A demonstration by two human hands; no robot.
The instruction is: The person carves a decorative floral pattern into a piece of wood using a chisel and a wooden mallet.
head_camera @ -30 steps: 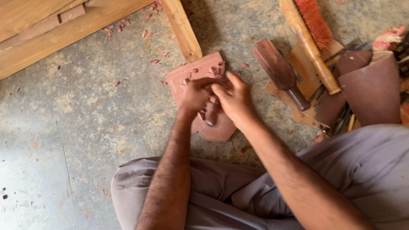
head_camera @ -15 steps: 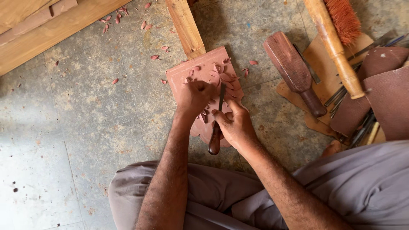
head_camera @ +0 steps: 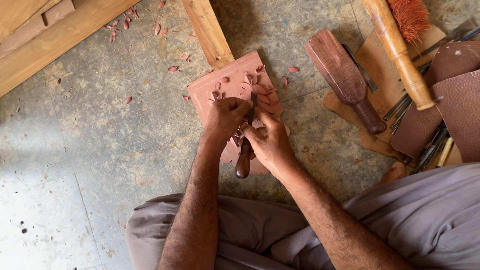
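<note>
We grip carving chisel (head_camera: 244, 150) in right hand (head_camera: 270, 142), dark handle now pointing back toward our lap; a second ago both hands bunched over panel. Left hand (head_camera: 225, 116) closes round blade, steadying. Reddish wood panel (head_camera: 235, 85) under both hands, chips strewn. Wooden mallet (head_camera: 345, 77) beyond right hand, unused.

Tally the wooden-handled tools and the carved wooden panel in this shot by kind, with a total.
Carving chisel, gripped by both the left hand and the right hand: 1
Dark wooden mallet: 1
Brush with pale wooden handle: 1
Reddish carved panel on the floor: 1
Total: 4
The loose metal tools at the right overlap too much to count.
</note>
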